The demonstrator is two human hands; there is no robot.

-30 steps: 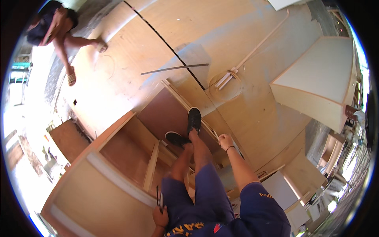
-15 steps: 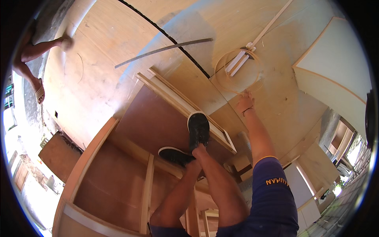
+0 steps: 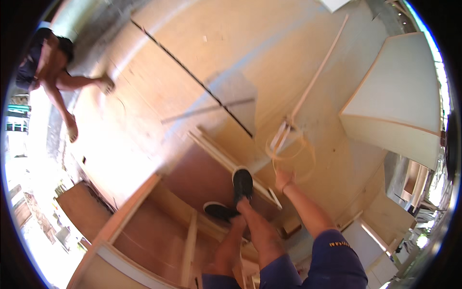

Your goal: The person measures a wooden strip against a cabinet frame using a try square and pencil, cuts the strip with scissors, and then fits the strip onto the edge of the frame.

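Observation:
My right hand (image 3: 285, 179) reaches forward with its fingers closed at the near edge of a loose coil of thin, pale tan strip (image 3: 284, 158). The coil's loops look blurred and bent out of round. Just beyond it, partly behind the loops, lie short white strips (image 3: 278, 138) on the plywood. My left hand does not show.
Below my dark shoes (image 3: 242, 183) is an open wooden cabinet frame (image 3: 130, 204). A long thin wood strip (image 3: 322, 67) and a dark strip (image 3: 209, 111) lie on the plywood (image 3: 192, 48). A white panelled box (image 3: 392, 86) stands right; another person (image 3: 50, 62) sits far left.
My right hand has closed on the coil and drawn it nearer, and the loops have lost their round shape. The whole view has shifted, with more of the other person showing.

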